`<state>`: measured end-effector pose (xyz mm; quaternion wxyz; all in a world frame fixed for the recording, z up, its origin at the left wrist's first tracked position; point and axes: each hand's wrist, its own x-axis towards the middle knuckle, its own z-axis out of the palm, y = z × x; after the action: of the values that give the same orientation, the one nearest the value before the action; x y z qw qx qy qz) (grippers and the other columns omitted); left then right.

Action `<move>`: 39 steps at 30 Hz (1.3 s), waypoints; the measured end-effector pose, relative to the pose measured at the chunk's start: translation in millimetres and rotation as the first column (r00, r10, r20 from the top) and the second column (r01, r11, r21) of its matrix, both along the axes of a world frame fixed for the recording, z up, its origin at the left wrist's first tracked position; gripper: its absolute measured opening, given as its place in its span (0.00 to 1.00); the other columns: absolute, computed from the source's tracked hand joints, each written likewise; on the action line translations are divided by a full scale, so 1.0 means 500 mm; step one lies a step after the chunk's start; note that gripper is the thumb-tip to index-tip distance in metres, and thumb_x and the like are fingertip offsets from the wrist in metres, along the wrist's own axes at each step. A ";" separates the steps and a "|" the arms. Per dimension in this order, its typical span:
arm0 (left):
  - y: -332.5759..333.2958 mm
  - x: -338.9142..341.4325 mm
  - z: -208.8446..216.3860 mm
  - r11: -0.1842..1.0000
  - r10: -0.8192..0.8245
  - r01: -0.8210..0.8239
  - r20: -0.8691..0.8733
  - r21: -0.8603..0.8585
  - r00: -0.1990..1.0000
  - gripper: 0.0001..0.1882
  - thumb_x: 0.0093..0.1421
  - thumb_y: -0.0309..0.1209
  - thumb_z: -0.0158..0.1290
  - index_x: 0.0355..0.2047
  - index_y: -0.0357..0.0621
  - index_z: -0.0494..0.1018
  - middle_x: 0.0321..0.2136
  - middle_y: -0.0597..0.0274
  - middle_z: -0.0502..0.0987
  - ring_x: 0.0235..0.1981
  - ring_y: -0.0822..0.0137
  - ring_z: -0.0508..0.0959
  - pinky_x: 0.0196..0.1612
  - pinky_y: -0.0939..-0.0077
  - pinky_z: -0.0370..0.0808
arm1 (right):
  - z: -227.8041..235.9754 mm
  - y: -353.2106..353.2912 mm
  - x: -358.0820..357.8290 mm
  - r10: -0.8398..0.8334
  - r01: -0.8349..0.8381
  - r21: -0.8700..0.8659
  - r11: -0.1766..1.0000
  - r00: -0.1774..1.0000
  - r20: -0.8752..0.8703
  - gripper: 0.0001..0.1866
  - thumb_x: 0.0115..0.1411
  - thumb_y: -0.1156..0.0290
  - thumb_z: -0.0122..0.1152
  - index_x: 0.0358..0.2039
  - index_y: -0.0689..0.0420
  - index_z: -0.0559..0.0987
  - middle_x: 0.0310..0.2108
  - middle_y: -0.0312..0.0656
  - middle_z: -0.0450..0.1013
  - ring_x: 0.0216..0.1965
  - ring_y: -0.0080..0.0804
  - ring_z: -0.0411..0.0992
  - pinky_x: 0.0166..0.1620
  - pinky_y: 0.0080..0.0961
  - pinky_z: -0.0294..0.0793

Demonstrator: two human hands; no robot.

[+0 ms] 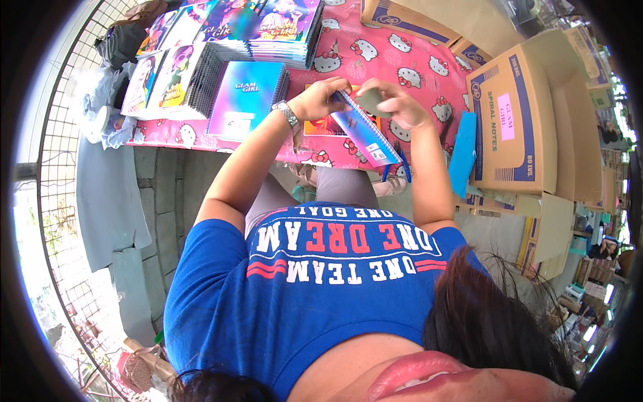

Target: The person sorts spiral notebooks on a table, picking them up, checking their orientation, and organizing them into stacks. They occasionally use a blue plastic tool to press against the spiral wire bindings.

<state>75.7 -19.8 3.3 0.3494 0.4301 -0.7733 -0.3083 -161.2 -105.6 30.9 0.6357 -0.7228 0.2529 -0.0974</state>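
My left hand is closed on the upper end of a spiral notebook with a blue-purple cover, tilted with its coil edge toward the right. Close to the notebook's upper right side is my right hand, fingers bent and partly smeared; whether it grips anything does not show. Beneath the tilted notebook, another notebook with an orange picture cover lies on the table, partly hidden. Blue handles of a tool stick out by the table's near edge, below the notebook's lower end.
A stack of blue-purple notebooks stands left of my hands, beside stacks with picture covers. More stacks sit behind. The table wears a pink patterned cloth. At right are a cardboard carton and a blue sheet.
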 end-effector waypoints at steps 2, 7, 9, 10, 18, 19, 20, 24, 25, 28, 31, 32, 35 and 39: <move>-0.003 0.006 0.000 1.000 0.008 -0.008 -0.021 0.002 1.000 0.17 0.54 0.28 0.62 0.42 0.41 0.70 0.36 0.58 0.74 0.38 0.64 0.76 0.41 0.71 0.72 | -0.006 -0.012 0.007 0.071 -0.071 0.094 0.993 0.997 0.004 0.23 0.49 0.64 0.62 0.47 0.56 0.77 0.37 0.35 0.74 0.41 0.22 0.71 0.48 0.22 0.69; 0.004 -0.003 0.014 0.990 0.131 -0.127 -0.050 0.067 0.990 0.15 0.55 0.29 0.63 0.39 0.39 0.71 0.28 0.61 0.75 0.31 0.70 0.75 0.37 0.73 0.72 | -0.109 -0.059 -0.059 -0.546 0.153 -0.702 0.696 0.747 -0.379 0.29 0.53 0.56 0.66 0.53 0.58 0.75 0.52 0.51 0.70 0.54 0.41 0.69 0.56 0.34 0.68; 0.019 -0.004 0.009 0.959 0.276 -0.263 -0.135 0.108 0.952 0.13 0.55 0.28 0.62 0.40 0.39 0.74 0.28 0.60 0.78 0.28 0.71 0.76 0.35 0.74 0.73 | -0.151 -0.050 -0.120 -0.648 0.322 -0.747 0.581 0.739 -0.186 0.35 0.52 0.53 0.68 0.56 0.61 0.72 0.56 0.59 0.65 0.59 0.52 0.63 0.60 0.42 0.64; 0.027 -0.009 0.007 0.933 0.356 -0.340 -0.156 0.121 0.921 0.13 0.55 0.29 0.62 0.39 0.39 0.75 0.27 0.57 0.78 0.28 0.68 0.76 0.35 0.72 0.73 | -0.174 -0.035 -0.152 -0.706 0.397 -0.777 0.489 0.703 -0.085 0.35 0.54 0.53 0.67 0.56 0.62 0.71 0.56 0.60 0.65 0.59 0.53 0.63 0.60 0.43 0.63; 0.055 -0.038 -0.059 0.807 0.581 -0.536 -0.503 0.249 0.640 0.10 0.60 0.31 0.60 0.37 0.37 0.77 0.24 0.60 0.79 0.26 0.77 0.77 0.31 0.80 0.76 | -0.245 0.293 -0.162 -0.818 0.119 -0.935 0.334 0.529 -0.225 0.33 0.55 0.60 0.63 0.56 0.67 0.69 0.55 0.58 0.67 0.55 0.53 0.65 0.59 0.43 0.64; 0.054 -0.042 -0.056 0.800 0.590 -0.528 -0.535 0.285 0.605 0.10 0.61 0.32 0.59 0.37 0.36 0.77 0.24 0.60 0.79 0.25 0.78 0.77 0.30 0.80 0.76 | -0.238 0.292 -0.164 -0.811 0.145 -0.916 0.373 0.530 -0.246 0.32 0.54 0.62 0.63 0.55 0.67 0.71 0.54 0.56 0.68 0.54 0.53 0.66 0.58 0.42 0.65; 0.056 -0.042 -0.054 0.780 0.617 -0.557 -0.496 0.285 0.611 0.12 0.61 0.33 0.60 0.35 0.35 0.77 0.23 0.61 0.78 0.23 0.78 0.76 0.28 0.81 0.76 | -0.230 0.282 -0.165 -0.802 0.170 -0.896 0.411 0.534 -0.267 0.31 0.52 0.63 0.64 0.55 0.66 0.72 0.52 0.55 0.70 0.53 0.52 0.67 0.57 0.41 0.66; 0.051 -0.040 -0.053 0.759 0.642 -0.622 -0.384 0.194 0.664 0.11 0.59 0.33 0.61 0.37 0.37 0.77 0.23 0.61 0.78 0.24 0.77 0.77 0.28 0.80 0.75 | -0.169 0.248 -0.115 -0.674 0.443 -0.814 0.376 0.733 0.088 0.26 0.49 0.70 0.63 0.50 0.66 0.76 0.46 0.53 0.74 0.49 0.50 0.70 0.54 0.39 0.70; 0.049 -0.038 -0.056 0.769 0.623 -0.623 -0.382 0.139 0.683 0.11 0.58 0.31 0.61 0.37 0.38 0.77 0.23 0.60 0.78 0.24 0.76 0.77 0.29 0.79 0.75 | -0.139 0.241 -0.079 -0.602 0.526 -0.752 0.398 0.768 0.218 0.22 0.49 0.72 0.62 0.46 0.66 0.78 0.45 0.52 0.76 0.47 0.49 0.72 0.53 0.38 0.71; 0.050 -0.041 -0.060 0.796 0.584 -0.593 -0.407 0.121 0.702 0.10 0.55 0.25 0.61 0.39 0.38 0.77 0.28 0.57 0.80 0.26 0.71 0.79 0.31 0.78 0.76 | -0.044 0.236 0.023 -0.404 0.519 -0.754 0.402 0.840 0.362 0.22 0.48 0.74 0.65 0.46 0.65 0.79 0.45 0.52 0.75 0.46 0.48 0.72 0.52 0.38 0.71; 0.048 -0.028 -0.084 0.786 0.600 -0.610 -0.360 0.099 0.715 0.09 0.55 0.24 0.60 0.38 0.37 0.77 0.28 0.55 0.80 0.27 0.70 0.79 0.32 0.76 0.76 | -0.008 0.227 0.084 -0.350 0.466 -0.818 0.336 0.869 0.351 0.21 0.48 0.72 0.65 0.44 0.64 0.80 0.44 0.50 0.76 0.47 0.45 0.72 0.52 0.37 0.72; 0.047 -0.024 -0.094 0.788 0.594 -0.606 -0.388 0.106 0.705 0.09 0.56 0.24 0.59 0.38 0.37 0.77 0.28 0.55 0.80 0.27 0.70 0.80 0.32 0.76 0.76 | -0.003 0.227 0.092 -0.348 0.444 -0.837 0.321 0.877 0.331 0.21 0.47 0.71 0.65 0.43 0.63 0.80 0.44 0.50 0.76 0.47 0.45 0.72 0.52 0.37 0.72; 0.042 -0.021 -0.117 0.789 0.588 -0.600 -0.450 0.135 0.672 0.09 0.55 0.22 0.58 0.38 0.37 0.78 0.29 0.54 0.80 0.27 0.69 0.80 0.33 0.76 0.76 | 0.004 0.223 0.106 -0.334 0.378 -0.886 0.267 0.899 0.283 0.20 0.47 0.71 0.65 0.43 0.63 0.81 0.44 0.49 0.77 0.46 0.44 0.73 0.51 0.36 0.73; 0.049 -0.030 -0.107 0.786 0.584 -0.618 -0.351 0.019 0.732 0.09 0.58 0.19 0.55 0.40 0.37 0.78 0.30 0.58 0.81 0.29 0.73 0.80 0.33 0.79 0.77 | 0.004 0.235 0.104 -0.459 0.471 -0.602 0.645 0.868 0.187 0.18 0.52 0.72 0.63 0.44 0.64 0.80 0.42 0.48 0.77 0.40 0.38 0.75 0.45 0.29 0.75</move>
<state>60.6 4.6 -50.2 0.5785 0.5793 -0.5349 -0.2090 -108.9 11.7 33.1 0.3118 -0.8024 0.3767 -0.3420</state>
